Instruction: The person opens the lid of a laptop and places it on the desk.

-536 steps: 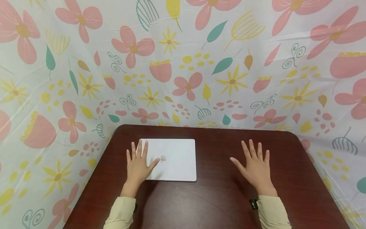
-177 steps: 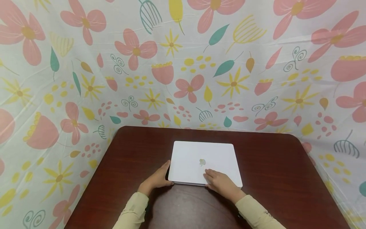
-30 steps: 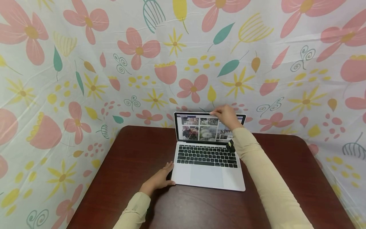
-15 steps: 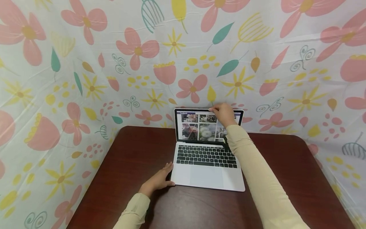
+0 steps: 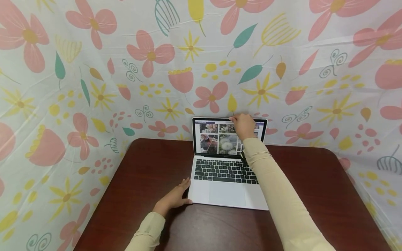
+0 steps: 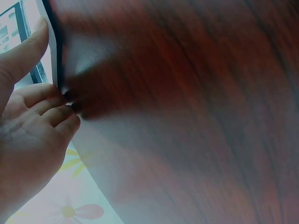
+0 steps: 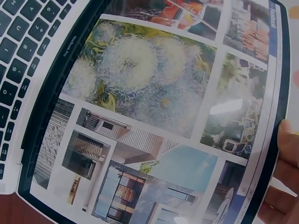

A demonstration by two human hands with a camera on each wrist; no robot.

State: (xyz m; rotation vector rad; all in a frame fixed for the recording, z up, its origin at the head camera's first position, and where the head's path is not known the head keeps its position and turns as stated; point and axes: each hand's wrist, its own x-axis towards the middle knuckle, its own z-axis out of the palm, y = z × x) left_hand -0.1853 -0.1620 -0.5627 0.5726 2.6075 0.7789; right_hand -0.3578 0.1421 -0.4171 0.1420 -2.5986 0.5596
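Note:
A silver laptop (image 5: 201, 192) lies open on the dark wooden table, its screen (image 5: 208, 141) lit with a page of photos. My right hand (image 5: 245, 125) pinches the top edge of the lid, right of its middle; in the right wrist view that hand's thumb (image 7: 288, 144) sits on the black bezel. At the base's front left corner, my left hand (image 5: 174, 198) holds on, thumb at the front edge and fingers along the left side. The left wrist view shows that hand's bent fingers (image 6: 56, 112) against the laptop's edge. My right forearm covers part of the keyboard (image 5: 220, 170).
The brown table (image 5: 150, 164) has rounded far corners. A white cloth (image 5: 103, 80) printed with flowers and leaves hangs behind and along both sides, close behind the raised lid. A dark band (image 5: 243, 158) shows at my right wrist.
Earlier the laptop lay closed, first further left, then between both hands. Over the last second my right hand has tilted the raised lid slightly further back; my left hand has stayed put.

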